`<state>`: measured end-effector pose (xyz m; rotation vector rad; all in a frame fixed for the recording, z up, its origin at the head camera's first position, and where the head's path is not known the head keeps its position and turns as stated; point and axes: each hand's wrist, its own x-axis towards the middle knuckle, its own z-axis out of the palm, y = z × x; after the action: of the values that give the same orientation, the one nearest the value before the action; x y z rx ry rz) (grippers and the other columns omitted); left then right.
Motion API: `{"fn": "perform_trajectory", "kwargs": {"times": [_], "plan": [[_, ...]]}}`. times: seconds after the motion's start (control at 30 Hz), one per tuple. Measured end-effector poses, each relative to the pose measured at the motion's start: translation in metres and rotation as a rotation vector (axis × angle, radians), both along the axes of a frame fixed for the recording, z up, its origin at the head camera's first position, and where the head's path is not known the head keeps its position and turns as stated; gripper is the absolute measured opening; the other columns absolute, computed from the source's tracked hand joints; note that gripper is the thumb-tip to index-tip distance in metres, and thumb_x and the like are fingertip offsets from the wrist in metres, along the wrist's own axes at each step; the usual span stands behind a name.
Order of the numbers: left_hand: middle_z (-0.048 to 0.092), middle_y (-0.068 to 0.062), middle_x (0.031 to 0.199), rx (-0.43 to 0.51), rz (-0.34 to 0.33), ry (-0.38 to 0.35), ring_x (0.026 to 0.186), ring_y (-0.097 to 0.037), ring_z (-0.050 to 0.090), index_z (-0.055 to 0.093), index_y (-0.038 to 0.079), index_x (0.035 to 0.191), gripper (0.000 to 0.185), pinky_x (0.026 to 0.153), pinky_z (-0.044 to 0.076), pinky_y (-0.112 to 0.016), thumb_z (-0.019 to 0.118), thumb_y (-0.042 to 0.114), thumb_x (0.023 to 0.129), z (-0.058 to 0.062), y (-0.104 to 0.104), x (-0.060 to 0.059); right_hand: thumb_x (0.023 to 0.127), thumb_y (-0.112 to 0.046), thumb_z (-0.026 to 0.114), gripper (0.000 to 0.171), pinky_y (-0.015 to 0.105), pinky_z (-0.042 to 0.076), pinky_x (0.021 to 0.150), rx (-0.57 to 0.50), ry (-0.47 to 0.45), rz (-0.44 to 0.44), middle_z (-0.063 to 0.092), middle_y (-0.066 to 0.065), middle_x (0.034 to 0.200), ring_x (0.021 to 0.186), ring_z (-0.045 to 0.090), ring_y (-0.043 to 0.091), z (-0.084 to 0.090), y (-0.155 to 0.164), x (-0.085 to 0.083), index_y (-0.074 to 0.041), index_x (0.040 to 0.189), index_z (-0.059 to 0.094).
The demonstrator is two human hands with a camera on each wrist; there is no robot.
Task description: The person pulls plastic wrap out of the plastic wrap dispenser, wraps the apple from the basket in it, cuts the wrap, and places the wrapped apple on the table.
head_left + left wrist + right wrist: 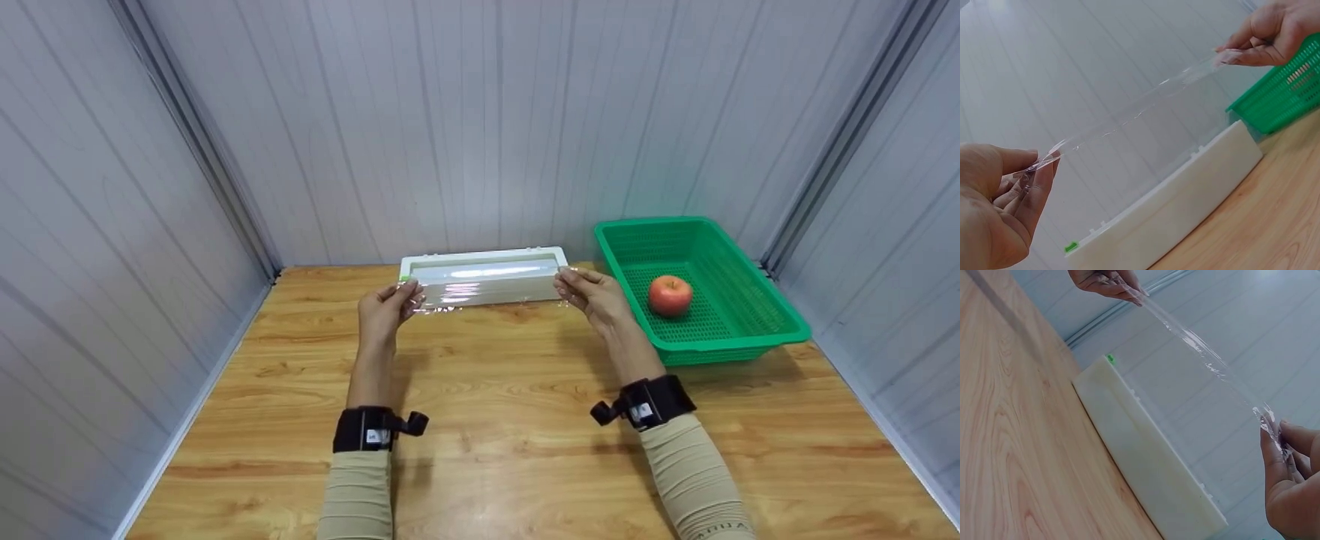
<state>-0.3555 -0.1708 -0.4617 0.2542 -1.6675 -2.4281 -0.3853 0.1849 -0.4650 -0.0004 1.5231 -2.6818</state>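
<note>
A white cling-film dispenser box (484, 268) lies at the back of the wooden table (495, 420), with a small green tab at its left end. A clear sheet of cling film (487, 291) stretches out of it toward me. My left hand (390, 307) pinches the film's left corner between thumb and fingers, and my right hand (589, 292) pinches the right corner. In the left wrist view the film (1140, 112) spans taut from my left hand (1010, 197) to my right hand (1266, 34) above the box (1174, 208). The right wrist view shows the film (1207, 354) over the box (1145, 461).
A green plastic basket (720, 330) stands at the right rear of the table with a red apple (670, 294) inside. Grey panelled walls (480, 120) close in the table on the left, back and right. Bare wood lies in front of my hands.
</note>
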Motion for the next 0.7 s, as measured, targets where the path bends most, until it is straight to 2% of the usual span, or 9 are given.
{"fn": "perform_trajectory", "kwargs": {"times": [0.33,0.47,0.7], "plan": [[0.079,-0.008,0.087,0.003,-0.011,0.010,0.075,-0.012,0.076,0.071,-0.005,0.105,0.013,0.078,0.064,-0.026,0.073,0.006,0.100,0.010,-0.002,0.002,0.101,0.005,0.066,0.017,0.026,0.064,0.081,0.002,0.034,0.009,0.080,0.010,0.089,0.082,0.078,0.016,0.011,0.000,0.007,-0.003,0.095,0.080],[0.079,-0.007,0.085,0.001,-0.010,0.036,0.073,-0.011,0.076,0.072,-0.005,0.102,0.011,0.076,0.065,-0.026,0.073,0.006,0.100,0.014,0.000,0.003,0.101,0.005,0.066,0.018,0.026,0.064,0.081,-0.004,0.058,0.009,0.080,0.010,0.090,0.083,0.079,0.017,0.014,0.001,0.009,-0.003,0.093,0.080],[0.079,-0.005,0.085,-0.010,-0.017,0.064,0.073,-0.011,0.076,0.072,-0.006,0.106,0.012,0.075,0.064,-0.025,0.071,0.005,0.102,0.017,-0.002,0.007,0.100,0.004,0.069,0.017,0.027,0.064,0.082,0.024,0.073,-0.009,0.080,0.008,0.092,0.085,0.079,0.016,0.018,0.001,0.013,-0.006,0.093,0.081]]}}
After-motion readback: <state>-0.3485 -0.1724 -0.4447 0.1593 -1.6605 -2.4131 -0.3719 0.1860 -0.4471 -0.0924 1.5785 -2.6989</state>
